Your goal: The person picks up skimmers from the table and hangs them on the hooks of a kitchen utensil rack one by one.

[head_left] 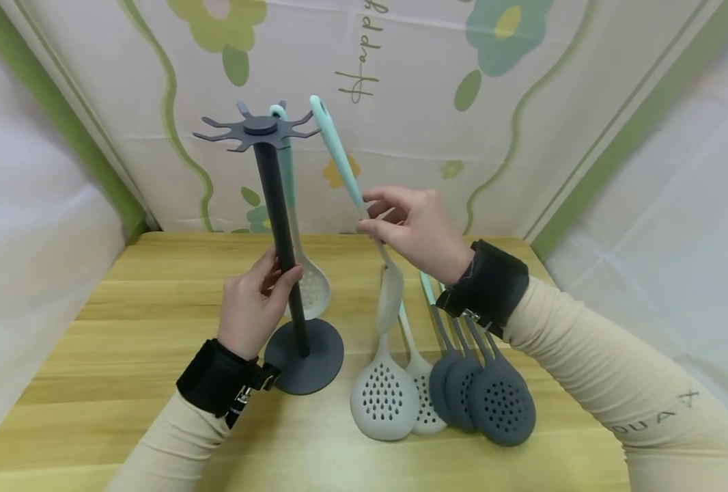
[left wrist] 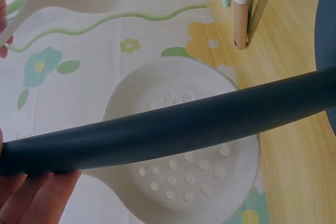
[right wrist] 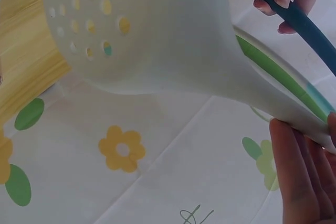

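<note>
Gripping the dark pole of the utensil stand (head_left: 281, 225) partway up, the left hand (head_left: 252, 307) wraps its fingers round it, apparently to keep the stand steady on its round base near the middle of the counter (head_left: 124, 328). The right hand (head_left: 416, 232) pinches the mint-green handle of a pale slotted spoon (head_left: 384, 393) between thumb and fingertips, well below the handle's tip, so the perforated bowl hangs down just above the counter while the eyelet end points up toward the star-shaped hook plate (head_left: 256, 128) at the top of the stand; the eyelet sits just beside the plate's right-hand prongs, not yet hooked as far as can be told. Holding the handle low seems to leave the top free for hanging. One white slotted spoon (head_left: 309, 283) already hangs from the far side of the plate, its bowl behind the pole near the left hand. Toward the counter's right front, below the right wrist, lie another white slotted spoon (head_left: 427, 403) and dark grey slotted spoons (head_left: 500, 404) fanned together, touching one another. A flowered cloth (head_left: 524, 137) backs the counter's far edge.
</note>
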The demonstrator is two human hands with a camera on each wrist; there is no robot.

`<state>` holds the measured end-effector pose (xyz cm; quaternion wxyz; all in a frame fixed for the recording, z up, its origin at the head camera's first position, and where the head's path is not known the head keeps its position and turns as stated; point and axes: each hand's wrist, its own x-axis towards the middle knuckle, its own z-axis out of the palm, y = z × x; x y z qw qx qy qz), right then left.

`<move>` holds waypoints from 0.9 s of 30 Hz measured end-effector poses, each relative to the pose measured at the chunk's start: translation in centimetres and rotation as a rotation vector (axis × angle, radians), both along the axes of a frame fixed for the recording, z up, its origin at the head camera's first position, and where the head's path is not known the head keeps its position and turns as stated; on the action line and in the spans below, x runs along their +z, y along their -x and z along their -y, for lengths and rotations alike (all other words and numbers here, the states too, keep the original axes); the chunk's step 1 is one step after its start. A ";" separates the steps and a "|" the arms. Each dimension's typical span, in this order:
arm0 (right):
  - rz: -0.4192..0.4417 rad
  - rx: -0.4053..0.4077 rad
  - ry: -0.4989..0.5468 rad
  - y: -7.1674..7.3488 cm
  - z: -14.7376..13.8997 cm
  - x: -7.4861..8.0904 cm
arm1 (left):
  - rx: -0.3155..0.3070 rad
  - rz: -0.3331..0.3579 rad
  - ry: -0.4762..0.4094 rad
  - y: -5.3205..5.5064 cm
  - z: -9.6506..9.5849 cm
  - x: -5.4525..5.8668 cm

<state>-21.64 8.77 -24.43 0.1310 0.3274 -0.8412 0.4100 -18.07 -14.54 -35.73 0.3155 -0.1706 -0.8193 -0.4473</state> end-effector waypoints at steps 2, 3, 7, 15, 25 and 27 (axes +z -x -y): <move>-0.003 -0.003 -0.002 0.0 0.0 0.0 | 0.000 0.003 -0.002 0.0 -0.1 0.0; -0.005 -0.005 -0.003 0.0 0.0 0.0 | 0.000 0.004 -0.004 0.0 -0.1 0.0; -0.020 -0.009 -0.010 0.1 0.0 0.1 | -0.004 0.004 -0.011 0.0 -0.1 0.0; -0.022 -0.010 -0.016 0.1 0.3 0.1 | -0.005 0.018 -0.014 0.0 0.0 0.0; 0.013 0.000 -0.022 0.2 0.2 0.1 | -0.017 0.029 -0.019 0.1 0.1 0.0; 0.015 0.002 -0.023 0.2 0.2 0.1 | -0.017 0.030 -0.019 0.1 0.1 0.0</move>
